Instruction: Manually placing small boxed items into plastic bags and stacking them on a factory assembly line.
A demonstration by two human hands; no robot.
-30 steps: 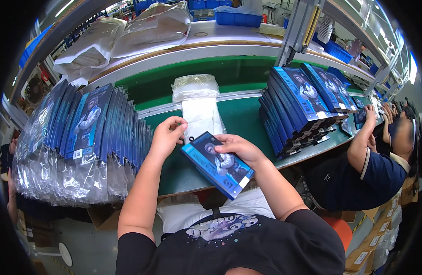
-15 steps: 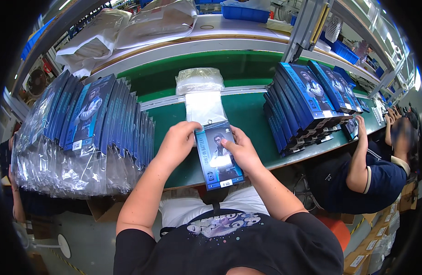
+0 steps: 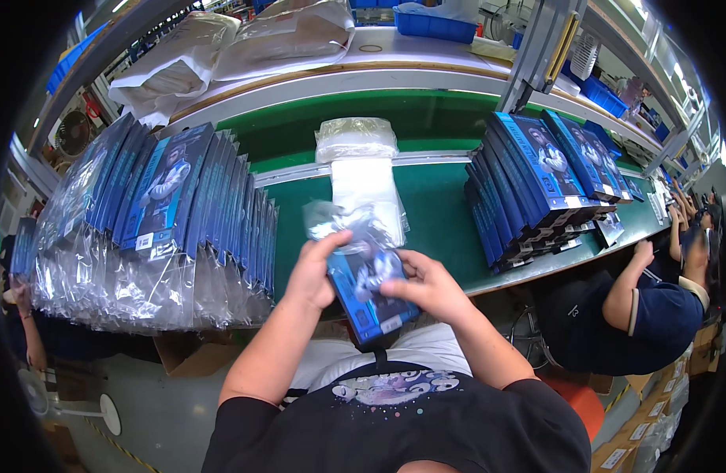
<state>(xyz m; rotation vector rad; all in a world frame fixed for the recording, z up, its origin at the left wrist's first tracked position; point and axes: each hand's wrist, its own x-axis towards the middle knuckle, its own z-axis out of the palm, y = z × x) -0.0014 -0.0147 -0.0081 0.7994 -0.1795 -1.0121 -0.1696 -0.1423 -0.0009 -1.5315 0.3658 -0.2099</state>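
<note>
Nearest, above the lap at the near edge of the surface (image 3: 300, 195), I have the blue box (image 3: 364, 303) tilted between two hands. The left hand's (image 3: 314, 276) fingers close on its upper left edge; the right hand's (image 3: 435, 290) fingers grip its right side, thumb across the front. Half a second ago the box's far end showed its print plainly; now clear film (image 3: 325, 217) billows over it, too blurred for me to tell how much it covers. The right thumb has also moved lower. To the left, I see bagged boxes (image 3: 164, 189) standing packed together in clear plastic, loose ends spilling toward the near edge. Beyond the hands lies a flat white pile (image 3: 363, 180), with a clear plastic bundle (image 3: 357, 140) at its far end. To the right lean stacked boxes (image 3: 528, 169). Farthest, on the shelf (image 3: 414, 61), a blue bin (image 3: 434, 28) holds clear plastic.
</note>
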